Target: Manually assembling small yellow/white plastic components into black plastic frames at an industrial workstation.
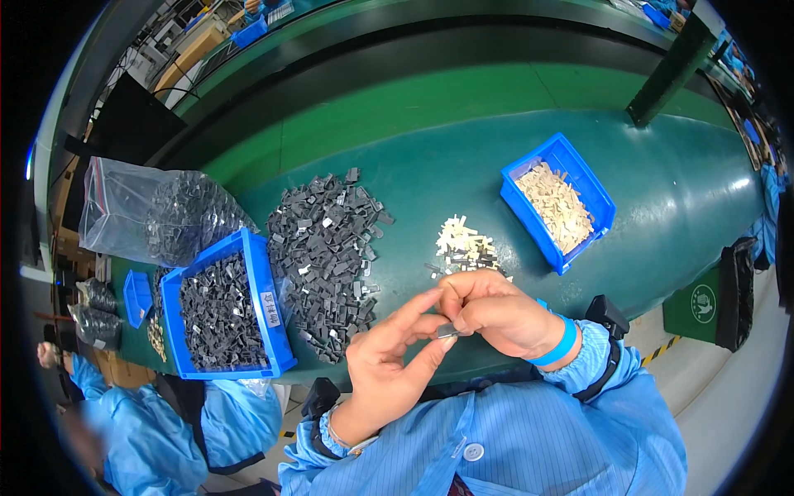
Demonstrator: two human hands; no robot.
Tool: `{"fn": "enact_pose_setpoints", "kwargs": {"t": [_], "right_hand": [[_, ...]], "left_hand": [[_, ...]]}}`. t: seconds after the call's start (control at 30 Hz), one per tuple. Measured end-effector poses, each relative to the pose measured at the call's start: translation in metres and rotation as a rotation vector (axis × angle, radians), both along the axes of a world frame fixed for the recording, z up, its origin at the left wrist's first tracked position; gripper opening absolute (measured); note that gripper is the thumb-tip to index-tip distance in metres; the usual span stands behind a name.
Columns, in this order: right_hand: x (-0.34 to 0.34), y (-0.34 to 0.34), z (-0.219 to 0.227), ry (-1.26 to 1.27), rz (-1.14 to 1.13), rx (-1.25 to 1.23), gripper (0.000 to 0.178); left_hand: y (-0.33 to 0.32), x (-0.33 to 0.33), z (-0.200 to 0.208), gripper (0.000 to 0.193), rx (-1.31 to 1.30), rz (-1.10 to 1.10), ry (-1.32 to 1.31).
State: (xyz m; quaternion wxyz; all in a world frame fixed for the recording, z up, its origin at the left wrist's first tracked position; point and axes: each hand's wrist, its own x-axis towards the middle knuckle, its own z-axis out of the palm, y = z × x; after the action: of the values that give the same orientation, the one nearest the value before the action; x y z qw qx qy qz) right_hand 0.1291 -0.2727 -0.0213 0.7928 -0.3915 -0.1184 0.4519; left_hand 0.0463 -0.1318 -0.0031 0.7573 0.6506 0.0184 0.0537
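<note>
Between my two hands, over the near edge of the green table, is a small dark grey plastic piece (447, 330) with a pale bit at its end. My left hand (393, 355) pinches it between thumb and fingertips. My right hand (500, 314), with a blue band at its wrist, is closed with its fingertips against the same piece; whether it grips a second small part is hidden. Just beyond my hands lies a small heap of cream and black pieces (465, 244). Left of them spreads a large pile of dark grey plastic pieces (324, 256).
A blue bin (285, 343) full of dark grey pieces stands left; a clear plastic bag (124, 207) with more lies behind it. A blue bin (542, 230) of cream pieces stands right. A dark post (674, 70) rises at the far right. A co-worker (157, 430) sits at left.
</note>
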Motion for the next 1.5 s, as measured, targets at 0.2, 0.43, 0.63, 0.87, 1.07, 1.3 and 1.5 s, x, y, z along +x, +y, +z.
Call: {"fn": "enact_pose_setpoints", "kwargs": {"t": [0.2, 0.43, 0.63, 0.87, 1.07, 1.3, 1.5], "right_hand": [[-0.003, 0.0, 0.0, -0.048, -0.003, -0.032, 0.008], [-0.013, 0.001, -0.006, -0.068, -0.154, 0.116, 0.013], [-0.004, 0.001, -0.018, -1.089, -0.367, -0.181, 0.015], [0.026, -0.007, -0.014, -1.398, -0.338, -0.346, 0.012], [0.039, -0.003, -0.022, -1.677, -0.26, -0.752, 0.01], [0.035, 0.01, -0.039, -1.833, -0.062, -0.871, 0.019], [0.038, 0.012, -0.045, -2.201, -0.127, -0.807, 0.006]], "left_hand": [[0.007, -0.002, -0.007, 0.032, 0.033, -0.027, -0.001], [0.011, -0.001, -0.011, 0.023, -0.865, -0.133, 0.274], [0.016, -0.006, -0.025, 0.021, -1.054, -0.218, 0.408], [0.06, -0.018, -0.013, 0.018, -0.443, 0.134, 0.024], [0.17, -0.046, 0.007, 0.026, 0.381, 0.757, -0.234], [0.15, -0.033, 0.007, 0.035, 1.491, 0.855, -0.153], [0.092, -0.004, 0.002, 0.029, 1.246, 0.593, -0.269]]}}
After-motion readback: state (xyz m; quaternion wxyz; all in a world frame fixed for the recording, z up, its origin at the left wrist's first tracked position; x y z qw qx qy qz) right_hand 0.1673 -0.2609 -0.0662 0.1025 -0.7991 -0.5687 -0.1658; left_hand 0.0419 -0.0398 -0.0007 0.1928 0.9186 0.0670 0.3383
